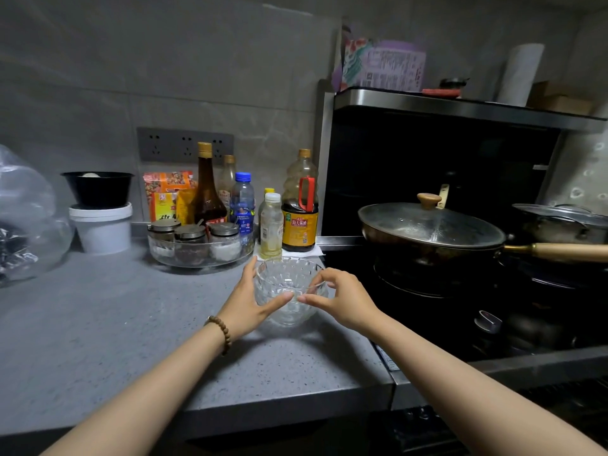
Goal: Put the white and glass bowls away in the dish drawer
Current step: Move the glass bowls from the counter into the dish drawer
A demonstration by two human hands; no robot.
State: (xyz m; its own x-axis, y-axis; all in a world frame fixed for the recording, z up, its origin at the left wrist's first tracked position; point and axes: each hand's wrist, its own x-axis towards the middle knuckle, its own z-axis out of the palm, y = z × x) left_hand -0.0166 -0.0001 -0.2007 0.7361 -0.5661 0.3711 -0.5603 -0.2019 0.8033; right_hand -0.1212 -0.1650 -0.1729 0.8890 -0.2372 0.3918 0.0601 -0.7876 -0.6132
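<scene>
My left grip (245, 301) cups the glass bowl (289, 291) from its left, thumb across the near wall. My right grip (345, 301) pinches the right rim. I take both sides because faceted glass probably slips easily. The bowl is at the desk's (131, 324) right end, beside the stove (444, 317). The dish drawer and white bowl are out of view.

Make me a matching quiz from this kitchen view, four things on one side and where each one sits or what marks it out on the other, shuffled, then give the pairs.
Things:
1 glass bowl
2 black bowl
3 lidded pan
4 soy sauce bottle

Descriptions:
A on the stove
B has a red handle
C between the left hand and right hand
D on top of the white tub

Pairs: 1-C, 2-D, 3-A, 4-B
</scene>
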